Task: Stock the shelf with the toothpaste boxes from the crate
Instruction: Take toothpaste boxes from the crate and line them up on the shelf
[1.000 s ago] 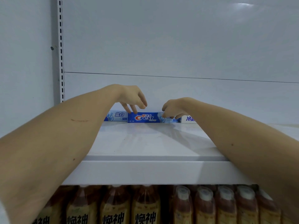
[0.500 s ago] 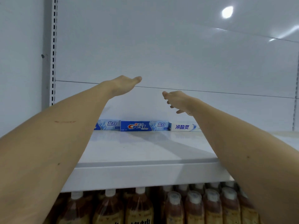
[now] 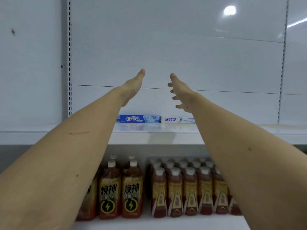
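**Hands lift clear of placed boxes**

Head view: both hands, left [image 3: 132, 87] and right [image 3: 180, 92], now hover empty with fingers straight, raised off the blue Crest box [image 3: 139, 118] and white toothpaste box [image 3: 176, 119] at mid-frame on the shelf [image 3: 149, 138]. Placement looks done; the crate is unseen.

A blue Crest toothpaste box [image 3: 139, 118] and a white toothpaste box [image 3: 177, 119] lie end-to-end along the shelf [image 3: 149, 138] back.

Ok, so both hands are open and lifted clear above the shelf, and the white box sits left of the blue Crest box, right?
Not quite. In the head view the white box sits right of the blue Crest box, end to end. The rest holds: left hand and right hand are open, raised above the shelf.
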A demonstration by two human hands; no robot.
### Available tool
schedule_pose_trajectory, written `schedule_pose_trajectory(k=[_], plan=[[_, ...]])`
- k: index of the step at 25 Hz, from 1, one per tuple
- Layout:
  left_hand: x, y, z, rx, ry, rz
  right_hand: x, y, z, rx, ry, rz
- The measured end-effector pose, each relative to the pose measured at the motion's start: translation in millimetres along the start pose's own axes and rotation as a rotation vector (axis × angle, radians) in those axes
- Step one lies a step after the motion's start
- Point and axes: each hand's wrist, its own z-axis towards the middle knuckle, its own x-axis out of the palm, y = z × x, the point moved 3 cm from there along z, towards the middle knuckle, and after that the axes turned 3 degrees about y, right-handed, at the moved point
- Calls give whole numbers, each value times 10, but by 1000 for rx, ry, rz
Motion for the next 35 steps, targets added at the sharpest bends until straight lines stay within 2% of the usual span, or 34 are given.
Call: schedule_pose_trajectory(k=[10, 16, 21, 30, 35], plan=[[602, -327, -1320, -57, -34, -147, -439, -241, -1444, -111, 165, 288], [884, -18, -1855, -105, 10, -195, -276, -625, -1995, -81, 182, 405], [1280, 790, -2278, -212, 44, -280, 110, -1430, -2461, 54, 151, 429], [2139, 3056, -3721, -609, 211, -374, 1002, -3349, -3844, 465, 74, 311], [2631, 3716, -4362, -768, 278, -379, 1346, -4148, -4449, 635, 157, 299]])
